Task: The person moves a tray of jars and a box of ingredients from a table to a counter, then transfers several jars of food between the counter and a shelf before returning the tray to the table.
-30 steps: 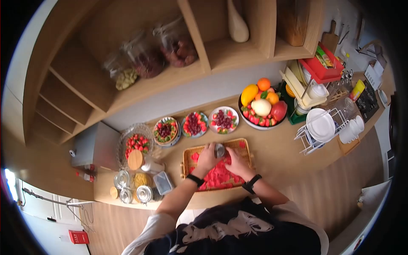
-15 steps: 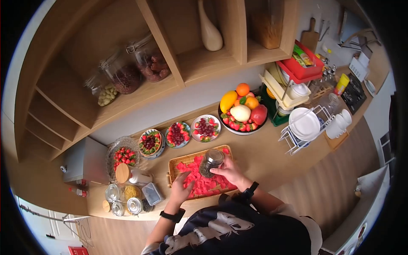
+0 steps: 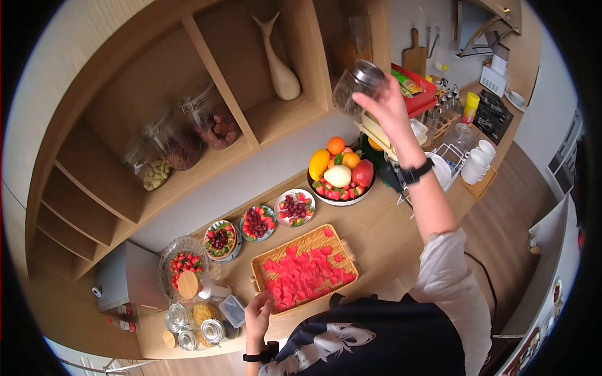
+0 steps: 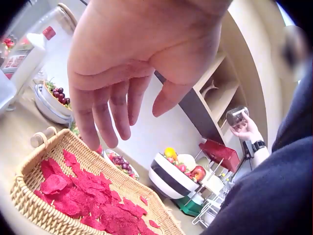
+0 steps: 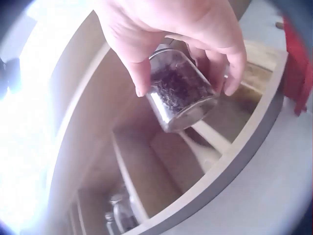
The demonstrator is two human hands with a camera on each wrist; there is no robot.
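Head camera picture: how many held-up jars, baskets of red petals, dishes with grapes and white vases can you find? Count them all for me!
Jar in the right hand: 1
Basket of red petals: 1
Dishes with grapes: 3
White vase: 1
Total: 6

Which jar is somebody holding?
The silver-lidded jar of dark bits, gripped in the fingers of the right hand. The other jars stand on the shelf or counter, no hand on them.

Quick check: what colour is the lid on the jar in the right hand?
Silver; the lid shows best in the head view.
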